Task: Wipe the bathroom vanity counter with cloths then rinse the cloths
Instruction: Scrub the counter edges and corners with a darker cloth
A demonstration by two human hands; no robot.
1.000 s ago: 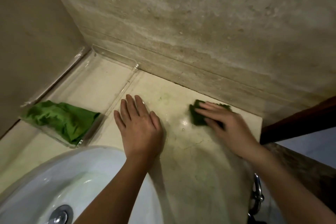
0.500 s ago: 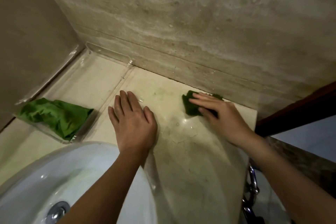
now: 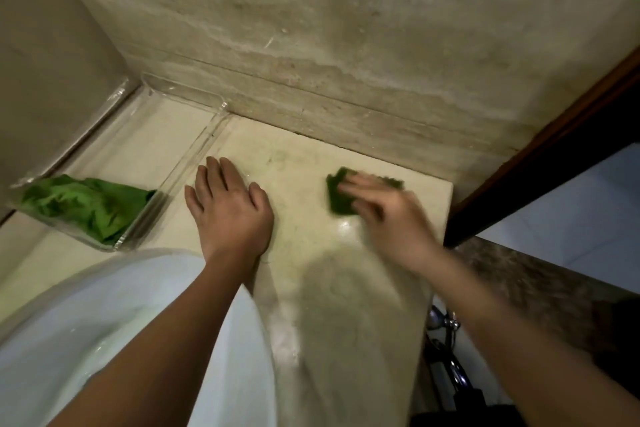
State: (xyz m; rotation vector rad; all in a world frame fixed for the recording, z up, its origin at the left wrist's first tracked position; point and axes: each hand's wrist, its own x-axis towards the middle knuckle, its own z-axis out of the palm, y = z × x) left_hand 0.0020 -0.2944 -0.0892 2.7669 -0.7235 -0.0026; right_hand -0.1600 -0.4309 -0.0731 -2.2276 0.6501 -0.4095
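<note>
A small dark green cloth point(image 3: 337, 196) lies on the beige vanity counter point(image 3: 294, 163) near its back right corner. My right hand point(image 3: 388, 215) presses flat on it with straight fingers and is motion-blurred. My left hand point(image 3: 228, 208) rests palm down on the counter, fingers spread, left of the cloth and just behind the white basin point(image 3: 104, 322). A second, brighter green cloth point(image 3: 86, 204) lies crumpled in a clear plastic tray point(image 3: 194, 146) at the left.
A stone wall rises close behind the counter and another at the left. The counter's right edge drops off beside a dark wooden door frame point(image 3: 554, 149). Chrome fittings point(image 3: 446, 326) show below that edge.
My right hand and the dark cloth have slid a little along the counter and are now blurred with motion. My left hand stays planted in the same spot.
</note>
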